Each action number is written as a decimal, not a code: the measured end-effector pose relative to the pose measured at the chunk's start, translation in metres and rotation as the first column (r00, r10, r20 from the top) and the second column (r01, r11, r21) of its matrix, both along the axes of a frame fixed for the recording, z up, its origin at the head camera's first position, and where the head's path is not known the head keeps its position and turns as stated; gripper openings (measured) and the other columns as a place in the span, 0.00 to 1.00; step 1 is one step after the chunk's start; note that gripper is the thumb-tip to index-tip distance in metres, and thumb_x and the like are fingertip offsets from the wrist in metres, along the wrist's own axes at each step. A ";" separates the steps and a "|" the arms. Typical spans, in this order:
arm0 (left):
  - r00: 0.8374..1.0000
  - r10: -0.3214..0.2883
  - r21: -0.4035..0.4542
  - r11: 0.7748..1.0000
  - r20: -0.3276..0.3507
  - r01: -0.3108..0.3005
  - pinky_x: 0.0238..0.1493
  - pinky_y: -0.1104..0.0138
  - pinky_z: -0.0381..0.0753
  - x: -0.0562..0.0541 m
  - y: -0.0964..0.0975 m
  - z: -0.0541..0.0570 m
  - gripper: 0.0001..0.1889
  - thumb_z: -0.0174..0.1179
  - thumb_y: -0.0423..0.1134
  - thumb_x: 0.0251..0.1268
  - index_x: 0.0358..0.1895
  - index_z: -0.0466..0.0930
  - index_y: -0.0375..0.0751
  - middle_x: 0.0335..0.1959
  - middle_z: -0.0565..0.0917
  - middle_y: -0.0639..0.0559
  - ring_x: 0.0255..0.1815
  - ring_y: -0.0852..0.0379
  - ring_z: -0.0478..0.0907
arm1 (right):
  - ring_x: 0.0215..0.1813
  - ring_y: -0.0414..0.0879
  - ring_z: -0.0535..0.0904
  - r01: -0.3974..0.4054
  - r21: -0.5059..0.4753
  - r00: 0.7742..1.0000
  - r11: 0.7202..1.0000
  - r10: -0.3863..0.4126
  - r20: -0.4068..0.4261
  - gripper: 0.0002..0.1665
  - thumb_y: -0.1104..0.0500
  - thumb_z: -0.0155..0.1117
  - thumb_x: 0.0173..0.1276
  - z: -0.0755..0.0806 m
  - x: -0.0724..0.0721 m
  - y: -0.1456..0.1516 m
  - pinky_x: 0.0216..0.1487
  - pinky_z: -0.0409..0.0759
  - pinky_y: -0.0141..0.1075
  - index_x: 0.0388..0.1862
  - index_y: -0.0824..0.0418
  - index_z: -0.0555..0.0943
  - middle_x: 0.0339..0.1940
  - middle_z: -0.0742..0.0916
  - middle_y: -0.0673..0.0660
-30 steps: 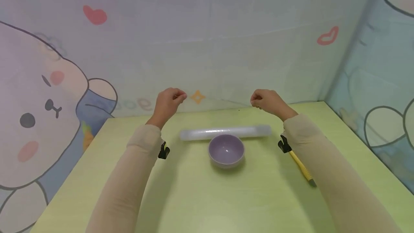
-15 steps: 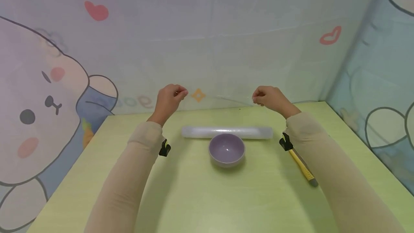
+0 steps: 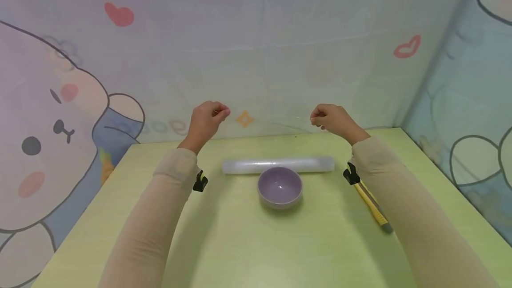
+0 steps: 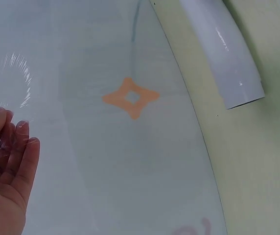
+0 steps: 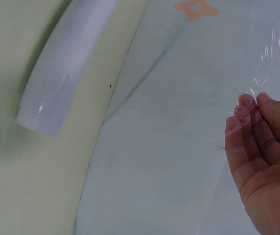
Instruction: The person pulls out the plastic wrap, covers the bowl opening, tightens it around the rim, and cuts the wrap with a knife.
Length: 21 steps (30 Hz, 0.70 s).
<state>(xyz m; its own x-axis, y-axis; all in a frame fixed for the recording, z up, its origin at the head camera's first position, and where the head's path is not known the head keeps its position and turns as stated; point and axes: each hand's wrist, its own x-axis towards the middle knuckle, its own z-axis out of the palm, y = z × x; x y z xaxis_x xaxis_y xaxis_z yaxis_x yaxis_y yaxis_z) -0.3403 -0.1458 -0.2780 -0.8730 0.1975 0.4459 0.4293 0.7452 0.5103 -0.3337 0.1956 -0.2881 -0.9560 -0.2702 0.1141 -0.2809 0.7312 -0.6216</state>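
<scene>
Both hands are raised above the far side of the table, apart from each other. My left hand pinches a corner of thin, clear cling film between thumb and fingers. On the other side, my right hand pinches the film too, and glossy wrinkles fan out from the fingertips in the right wrist view. The transparent sheet spans the gap and barely shows in the head view. Below it lies a roll of cling film. A purple bowl stands upright in front of the roll, its inside showing nothing.
A yellow utility knife lies on the light green table, partly beneath the right forearm. Behind the table's far edge hangs a printed cloth backdrop with hearts and a cartoon animal.
Both hands have risen slightly and keep about the same distance apart, still pinching the film. The roll, bowl and knife have stayed in place.
</scene>
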 end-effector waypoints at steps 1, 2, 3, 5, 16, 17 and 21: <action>1.000 0.000 -0.002 1.000 -0.002 0.000 0.43 0.58 0.76 0.000 0.000 0.000 0.13 0.54 0.44 0.66 0.42 0.82 0.39 0.38 0.80 0.44 0.40 0.49 0.77 | 0.42 0.52 0.78 0.000 -0.002 1.000 1.000 0.000 -0.001 0.11 0.58 0.52 0.70 0.000 0.000 0.000 0.46 0.76 0.44 0.45 0.64 0.75 0.41 0.83 0.61; 1.000 -0.001 -0.005 1.000 -0.007 0.001 0.43 0.59 0.76 0.000 0.000 0.000 0.13 0.54 0.44 0.66 0.42 0.82 0.39 0.38 0.80 0.43 0.40 0.49 0.77 | 0.42 0.52 0.78 0.005 -0.006 1.000 1.000 -0.005 -0.001 0.11 0.58 0.52 0.70 0.000 0.000 0.000 0.46 0.76 0.43 0.44 0.63 0.75 0.40 0.83 0.61; 1.000 -0.002 -0.008 1.000 -0.013 0.002 0.42 0.59 0.75 0.000 0.000 0.001 0.13 0.54 0.43 0.66 0.42 0.82 0.39 0.38 0.80 0.43 0.39 0.49 0.76 | 0.42 0.52 0.78 0.005 -0.001 1.000 1.000 -0.005 -0.005 0.11 0.57 0.52 0.70 0.001 -0.001 0.001 0.45 0.76 0.43 0.44 0.63 0.75 0.40 0.82 0.61; 1.000 -0.007 -0.016 1.000 -0.026 0.007 0.41 0.59 0.74 0.000 0.001 0.003 0.12 0.54 0.43 0.66 0.42 0.82 0.38 0.37 0.80 0.43 0.37 0.49 0.75 | 0.41 0.51 0.77 0.009 0.002 1.000 1.000 -0.009 -0.011 0.10 0.57 0.52 0.70 0.001 -0.001 0.001 0.43 0.75 0.42 0.44 0.63 0.75 0.39 0.82 0.60; 0.999 -0.028 -0.021 0.999 -0.044 0.027 0.42 0.58 0.74 0.004 0.002 0.015 0.12 0.55 0.42 0.65 0.43 0.82 0.38 0.37 0.80 0.43 0.38 0.48 0.75 | 0.40 0.50 0.77 0.014 -0.019 1.000 1.000 -0.015 -0.027 0.08 0.57 0.52 0.70 0.008 -0.001 0.003 0.40 0.74 0.40 0.41 0.61 0.75 0.36 0.82 0.58; 0.999 -0.028 -0.022 0.999 -0.043 0.027 0.42 0.58 0.74 0.004 0.002 0.015 0.12 0.55 0.42 0.66 0.43 0.82 0.38 0.38 0.80 0.43 0.39 0.48 0.75 | 0.39 0.50 0.77 0.014 -0.020 0.999 1.000 -0.015 -0.029 0.08 0.57 0.52 0.70 0.009 -0.001 0.002 0.40 0.74 0.40 0.41 0.61 0.76 0.35 0.82 0.58; 0.999 -0.022 -0.018 1.000 -0.048 0.021 0.43 0.58 0.75 0.004 -0.001 0.014 0.13 0.54 0.43 0.66 0.44 0.82 0.39 0.38 0.80 0.43 0.39 0.48 0.76 | 0.39 0.50 0.77 0.011 -0.020 0.999 1.000 -0.012 -0.033 0.09 0.57 0.52 0.70 0.011 0.000 0.002 0.41 0.74 0.41 0.41 0.61 0.75 0.35 0.82 0.57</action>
